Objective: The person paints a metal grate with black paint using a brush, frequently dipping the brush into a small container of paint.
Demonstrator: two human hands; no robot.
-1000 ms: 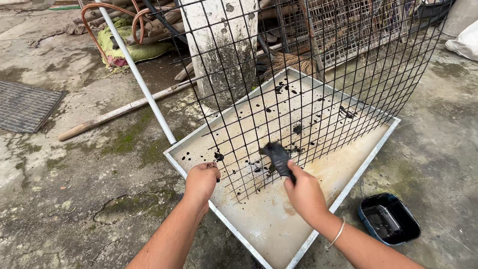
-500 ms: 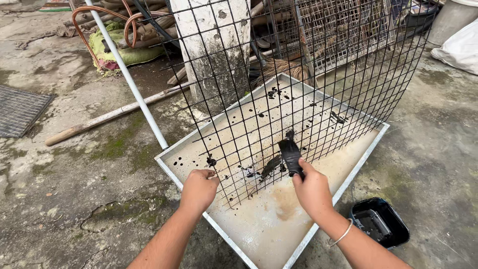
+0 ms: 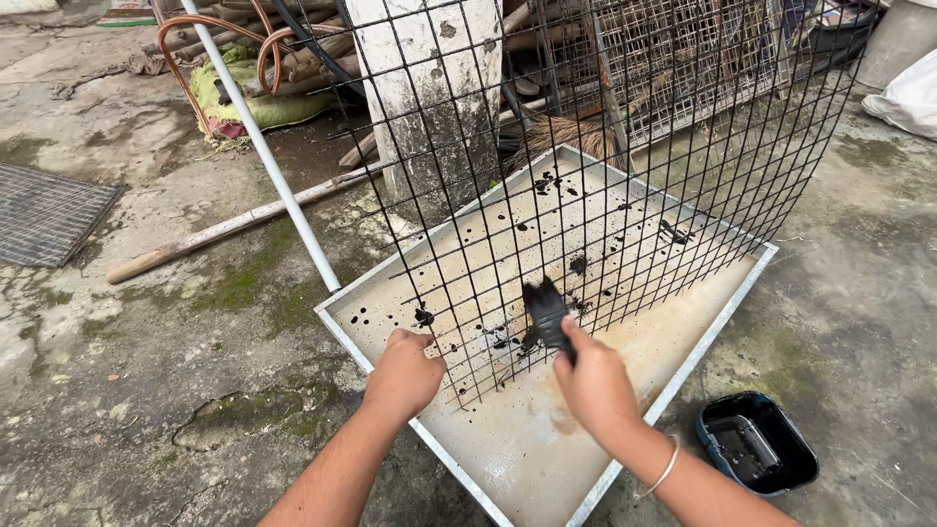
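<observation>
While the left hand point(image 3: 402, 376) grips the lower corner of the wire mesh panel point(image 3: 605, 166) standing tilted in the metal tray point(image 3: 683, 361), the right hand point(image 3: 593, 383) clasps a black paintbrush point(image 3: 545, 310) against it; a slackened grip could let the panel slide, flicking paint beyond the tray.

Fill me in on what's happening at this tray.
A person's right hand holds a black paintbrush against a black wire mesh panel, which stands tilted in a shallow metal tray spotted with black drips. The left hand grips the panel's lower edge. A black paint tub sits on the concrete at the right.
</observation>
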